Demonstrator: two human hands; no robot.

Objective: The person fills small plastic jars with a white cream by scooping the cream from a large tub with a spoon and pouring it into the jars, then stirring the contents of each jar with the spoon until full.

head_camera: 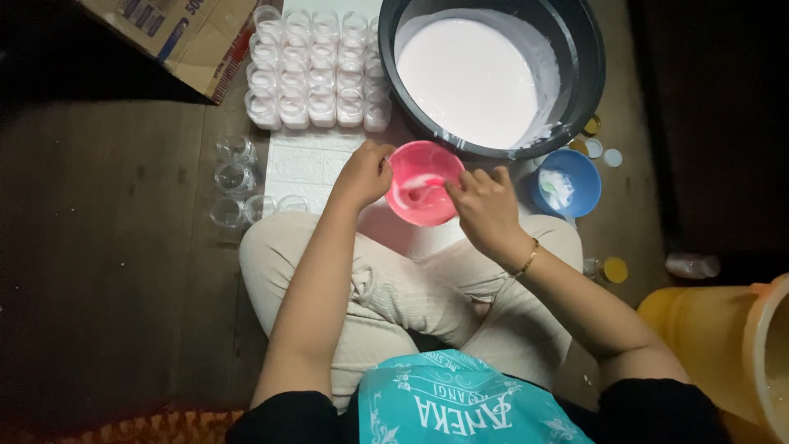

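Pink bowl (423, 182) sits dead centre on the white mat (308, 164), just in front of the crossed legs, streaked with pale pink liquid. Left hand (362, 174) at its 9 o'clock, fingers curled tight around the rim. Right hand (485, 207) at 4 o'clock — fingers pinched narrow over the rim, tips touching the inside; cannot tell what they hold, if anything. Big black tub (493, 74) of the same pale liquid at 1 o'clock, just beside the bowl. Blue bowl (567, 182) at 3 o'clock. Filled small jars (316, 70) in rows at 11 o'clock; empty clear jars (234, 177) at 9 — well apart from the bowl.
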